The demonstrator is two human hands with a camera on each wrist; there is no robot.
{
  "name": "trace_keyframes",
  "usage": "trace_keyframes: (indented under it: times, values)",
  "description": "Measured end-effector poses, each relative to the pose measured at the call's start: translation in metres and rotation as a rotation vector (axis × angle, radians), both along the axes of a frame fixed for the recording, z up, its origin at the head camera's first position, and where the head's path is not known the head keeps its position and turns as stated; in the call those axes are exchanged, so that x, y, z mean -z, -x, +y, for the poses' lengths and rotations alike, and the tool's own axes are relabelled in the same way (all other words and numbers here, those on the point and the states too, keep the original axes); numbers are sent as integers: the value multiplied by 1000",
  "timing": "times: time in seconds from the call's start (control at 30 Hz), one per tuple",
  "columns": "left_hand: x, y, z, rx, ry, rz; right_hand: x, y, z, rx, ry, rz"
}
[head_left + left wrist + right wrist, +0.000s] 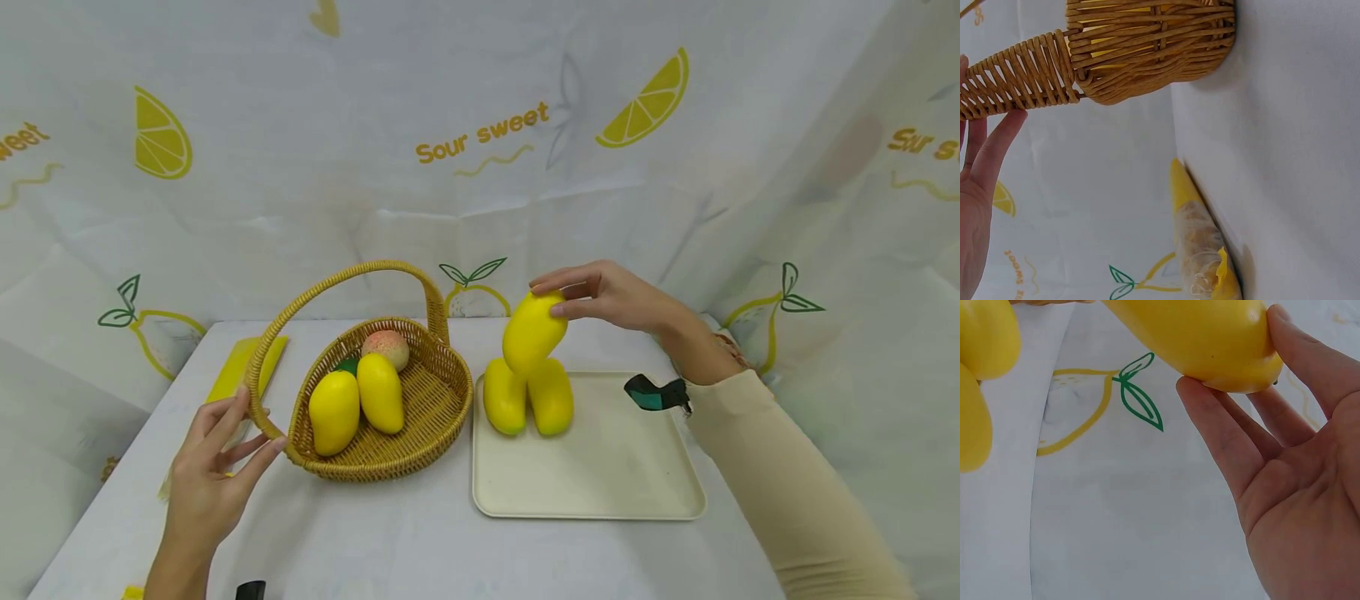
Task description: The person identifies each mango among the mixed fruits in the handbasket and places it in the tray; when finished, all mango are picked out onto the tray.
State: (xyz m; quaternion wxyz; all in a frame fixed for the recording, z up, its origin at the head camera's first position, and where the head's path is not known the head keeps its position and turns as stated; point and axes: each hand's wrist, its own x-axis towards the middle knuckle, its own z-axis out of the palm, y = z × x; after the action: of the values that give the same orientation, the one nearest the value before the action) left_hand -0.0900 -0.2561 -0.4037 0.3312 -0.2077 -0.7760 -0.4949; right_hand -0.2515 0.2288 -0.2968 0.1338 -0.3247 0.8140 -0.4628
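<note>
Head — fruit [380,392] in basket [431,417], mangoes [551,404] on tray [622,483] — left fingers [227,417] round handle [382,266], right [576,309] round another mango [531,333].

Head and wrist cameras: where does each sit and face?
Head: on the head, facing forward and down at wicker basket, tray, left hand and right hand.
Left wrist: worn there, facing basket handle; left hand partly shows.
Right wrist: worn there, facing held mango; right hand shows.
Head and left wrist share the basket.

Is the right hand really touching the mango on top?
Touching. The right wrist view shows the right hand holding the mango, thumb on one side, fingers on the other.
</note>
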Motion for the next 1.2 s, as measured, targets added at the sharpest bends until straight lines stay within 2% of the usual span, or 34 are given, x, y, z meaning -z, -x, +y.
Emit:
trace_keyframes:
  times: [0.13, 0.3, 0.5, 0.77, 0.93, 1.03, 1.2]
  values:
    - [-1, -2, 1, -19, 14, -22, -1, -3, 13, 47, -19, -19]
    - [-1, -1, 1, -18, 11, -18, 0, -8, 24, 106, -42, -41]
    - [2, 1, 1, 2, 1, 0, 5, -14, 36, 159, -66, -6]
    - [2, 1, 1, 12, 2, 5, 19, -17, 50, 137, -100, 15]
    - [1, 2, 0, 8, 15, 15, 32, -18, 57, 120, -105, -11]
    - [0, 2, 0, 9, 15, 16, 38, -19, 60, 125, -109, -35]
    - [-1, 2, 0, 23, -1, 19, 46, -21, 65, 151, -175, -29]
